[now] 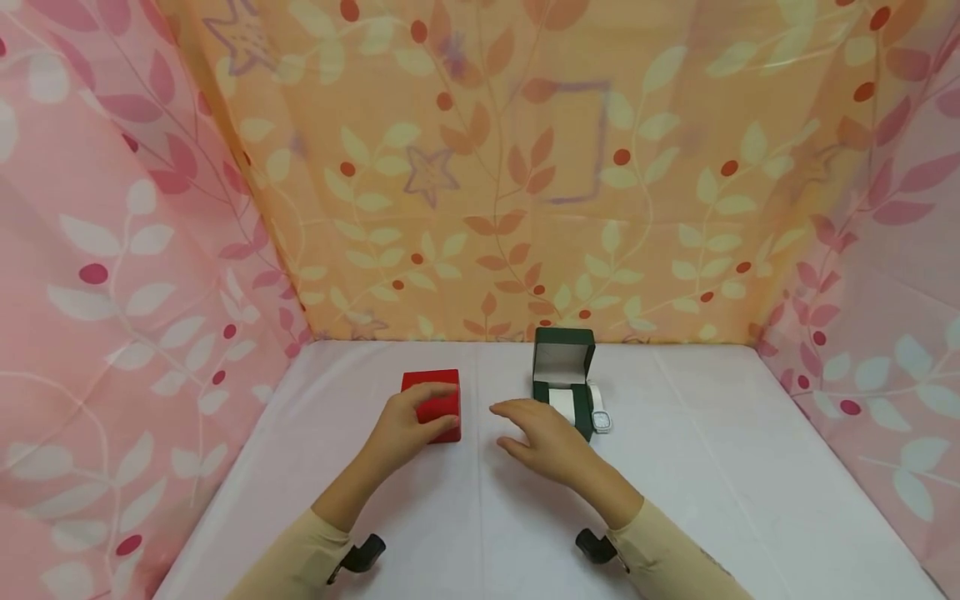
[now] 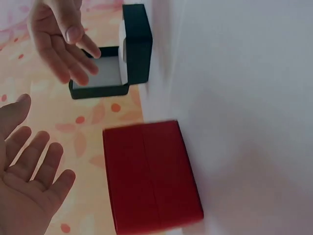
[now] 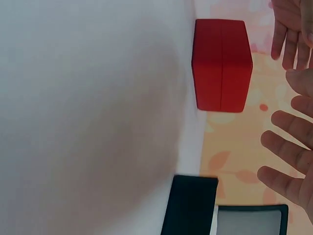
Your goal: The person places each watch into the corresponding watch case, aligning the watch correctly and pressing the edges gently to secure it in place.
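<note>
A closed red box [image 1: 439, 406] stands on the table, left of centre. My left hand [image 1: 405, 427] is in front of it with fingers spread and loosely bent. A gap shows between that hand and the red box [image 2: 151, 178] in the left wrist view. My right hand [image 1: 546, 439] is held above the table with nothing in its fingers, partly covering a dark green box [image 1: 564, 337]. That box has its lid raised and a white cushion [image 1: 562, 402] inside. Against its right side is a white watch [image 1: 601, 419] with a squarish face.
A white cloth [image 1: 720, 467] covers the table. Orange leaf-patterned fabric [image 1: 480, 167] hangs at the back, and pink patterned fabric [image 1: 112, 333] hangs on both sides. A black device [image 1: 362, 553] is strapped near the left wrist, and another black device [image 1: 596, 546] near the right.
</note>
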